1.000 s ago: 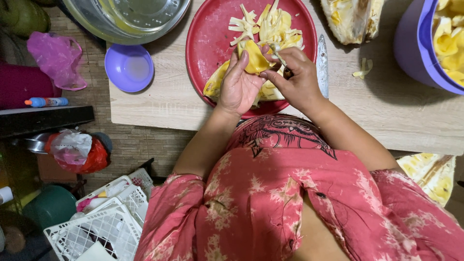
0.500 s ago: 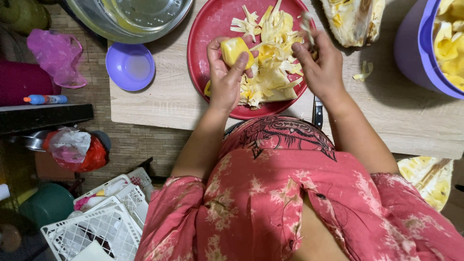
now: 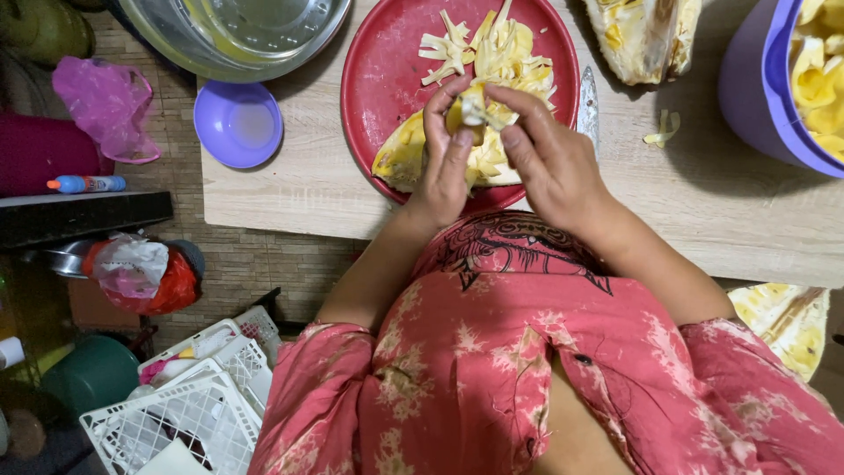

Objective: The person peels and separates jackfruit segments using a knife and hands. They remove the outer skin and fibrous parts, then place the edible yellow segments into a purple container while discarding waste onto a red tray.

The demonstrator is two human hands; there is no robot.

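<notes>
Both hands meet over the near half of a round red plate (image 3: 378,79) on a wooden table (image 3: 290,189). My left hand (image 3: 444,158) and my right hand (image 3: 545,154) pinch one yellow jackfruit pod (image 3: 468,107) between their fingertips. Under the hands lies a yellow wedge of jackfruit (image 3: 403,158). Pale fibre strips (image 3: 457,48) are piled at the plate's far side. A knife (image 3: 587,101) lies on the table just right of the plate.
A purple tub (image 3: 756,97) with yellow pods stands at the right, a cut jackfruit chunk (image 3: 642,35) beside it. A metal bowl (image 3: 233,35) and small purple bowl (image 3: 237,123) sit at the left. White baskets (image 3: 176,413) stand on the floor.
The hands were apart on the plate, the left holding a pod. They have come together at the plate's middle and both now grip the pod.
</notes>
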